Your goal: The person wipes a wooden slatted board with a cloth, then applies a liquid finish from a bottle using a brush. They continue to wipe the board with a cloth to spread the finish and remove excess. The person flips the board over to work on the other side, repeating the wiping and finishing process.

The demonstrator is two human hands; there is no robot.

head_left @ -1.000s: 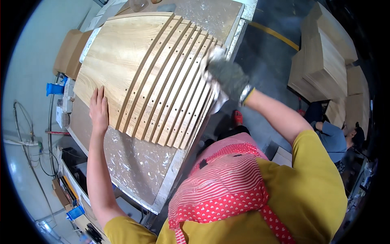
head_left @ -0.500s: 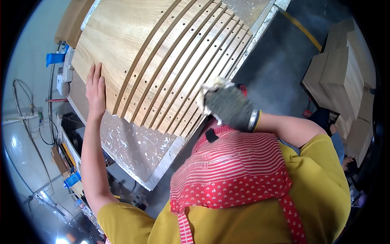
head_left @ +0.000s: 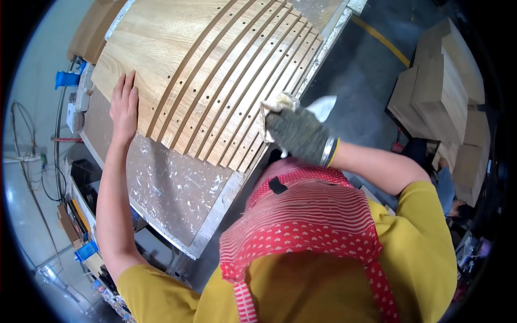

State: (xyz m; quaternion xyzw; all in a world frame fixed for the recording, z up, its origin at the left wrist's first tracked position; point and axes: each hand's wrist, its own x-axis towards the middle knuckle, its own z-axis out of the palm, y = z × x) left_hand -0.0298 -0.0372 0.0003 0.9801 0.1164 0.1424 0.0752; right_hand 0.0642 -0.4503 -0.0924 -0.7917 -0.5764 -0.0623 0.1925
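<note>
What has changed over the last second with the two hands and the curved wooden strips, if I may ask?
The gloved right hand drew the cloth along the outer curved strips toward the person, down to their near ends. The bare left hand stayed flat on the wide wooden panel; strips and worktable kept their places.

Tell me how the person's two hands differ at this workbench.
The left hand is bare; the right hand wears a dark knit glove. The left hand lies flat, fingers straight, on the wide wood panel; the right hand grips a pale cloth at the curved wooden slats. Both touch the woodwork.
</note>
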